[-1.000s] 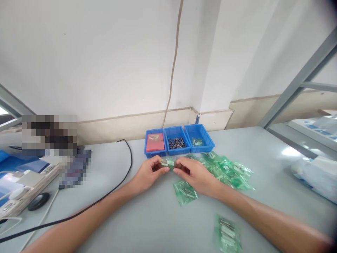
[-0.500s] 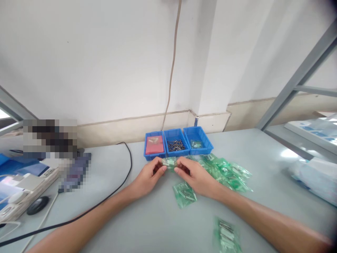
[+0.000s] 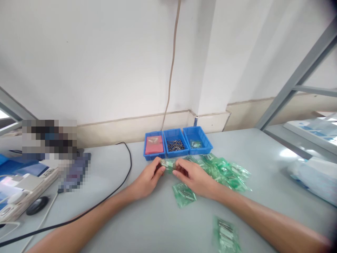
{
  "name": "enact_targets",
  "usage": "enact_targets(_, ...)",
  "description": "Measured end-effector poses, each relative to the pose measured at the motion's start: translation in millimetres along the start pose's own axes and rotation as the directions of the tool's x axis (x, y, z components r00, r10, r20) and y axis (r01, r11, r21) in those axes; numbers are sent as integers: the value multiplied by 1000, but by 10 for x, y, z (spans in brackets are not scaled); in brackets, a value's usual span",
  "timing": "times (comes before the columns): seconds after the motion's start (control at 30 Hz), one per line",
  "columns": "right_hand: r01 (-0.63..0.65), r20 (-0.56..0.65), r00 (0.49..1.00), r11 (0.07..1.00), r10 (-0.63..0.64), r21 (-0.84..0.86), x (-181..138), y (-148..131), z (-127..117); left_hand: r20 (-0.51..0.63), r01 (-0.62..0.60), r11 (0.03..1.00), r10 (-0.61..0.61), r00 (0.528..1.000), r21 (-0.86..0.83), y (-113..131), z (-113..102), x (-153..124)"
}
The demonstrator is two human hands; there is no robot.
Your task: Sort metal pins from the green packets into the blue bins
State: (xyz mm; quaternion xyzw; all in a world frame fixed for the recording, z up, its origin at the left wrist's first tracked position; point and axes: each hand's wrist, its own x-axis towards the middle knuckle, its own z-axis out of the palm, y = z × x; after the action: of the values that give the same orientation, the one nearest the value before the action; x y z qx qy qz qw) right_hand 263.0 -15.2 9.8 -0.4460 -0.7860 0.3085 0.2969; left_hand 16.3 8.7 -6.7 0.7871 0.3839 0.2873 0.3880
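Note:
A small green plastic bag (image 3: 169,164) with metal parts inside is stretched between my hands, just in front of the blue bins. My left hand (image 3: 147,178) pinches its left end between thumb and fingers. At the other end my right hand (image 3: 193,175) grips it the same way. Below my right hand lies another green bag (image 3: 184,194) of small metal pieces. A further green bag (image 3: 226,234) with several metal parts rests near the front edge. Behind my right wrist is a heap of green bags (image 3: 229,172).
Three blue bins stand along the wall: one with a pink sheet (image 3: 154,144), a middle bin (image 3: 173,133) of metal pins, and a right bin (image 3: 196,133) with a small bag. A black cable (image 3: 105,198) crosses the left side near a mouse (image 3: 37,205). A plastic-wrapped pack (image 3: 316,179) lies right.
The hands and the held bag stay almost in place; the bag is tilted slightly differently, showing more green below. Otherwise the scene looks the same.

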Motion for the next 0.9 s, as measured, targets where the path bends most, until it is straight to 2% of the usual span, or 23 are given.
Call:
enact_targets(0.47, -6, -1, 1000, 1000, 6, 19, 19, -20, -17, -3, -3, 1000, 3, 1000, -18, 20, 0, 10)
enact_targets(0.7, -12, -11, 1000, 995, 13, 97, 23, 15, 3, -13, -37, 998, 37, 999, -42, 57, 8, 11)
enact_targets(0.9, 11, -24, 1000, 999, -10, 42, 19, -4, -5, -20, -22, 1000, 22, 1000, 5, 25, 11, 9)
